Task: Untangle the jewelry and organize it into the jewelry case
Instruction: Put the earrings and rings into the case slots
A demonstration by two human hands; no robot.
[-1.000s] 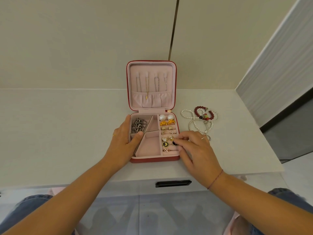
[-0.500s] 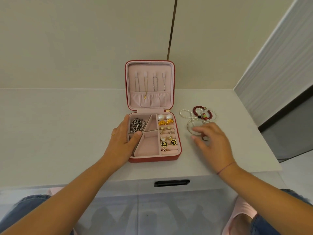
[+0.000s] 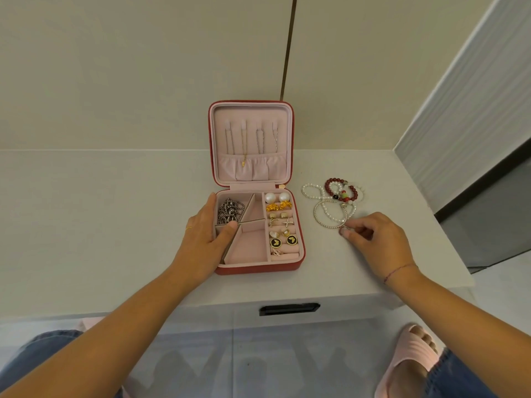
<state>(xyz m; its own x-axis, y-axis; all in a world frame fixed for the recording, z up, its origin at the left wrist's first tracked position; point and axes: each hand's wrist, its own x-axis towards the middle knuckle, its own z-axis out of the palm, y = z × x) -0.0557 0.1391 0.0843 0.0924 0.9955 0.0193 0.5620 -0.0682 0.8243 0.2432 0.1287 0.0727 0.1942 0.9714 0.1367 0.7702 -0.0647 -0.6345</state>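
A red jewelry case (image 3: 258, 268) with pink lining lies open on the white table. Thin chains (image 3: 260, 139) hang in its lid. A dark chain (image 3: 230, 214) fills the back left compartment, and several earrings (image 3: 280, 222) sit in the right-hand rows. My left hand (image 3: 205, 239) holds the case's left wall, thumb on a divider. To the right of the case lies a tangle of bracelets (image 3: 334, 201): white pearls, red beads and a silver ring-shaped one. My right hand (image 3: 370, 242) pinches the near end of that tangle at the silver bracelet.
The white table (image 3: 115, 225) ends in a front edge above a drawer with a black handle (image 3: 288, 308). A grey panel (image 3: 465, 110) rises at the right. A foot in a pink slipper (image 3: 411, 360) stands on the floor below.
My right hand left the case's earring rows, moved right to the bracelet tangle and pinched its near end. My left hand stayed on the case.
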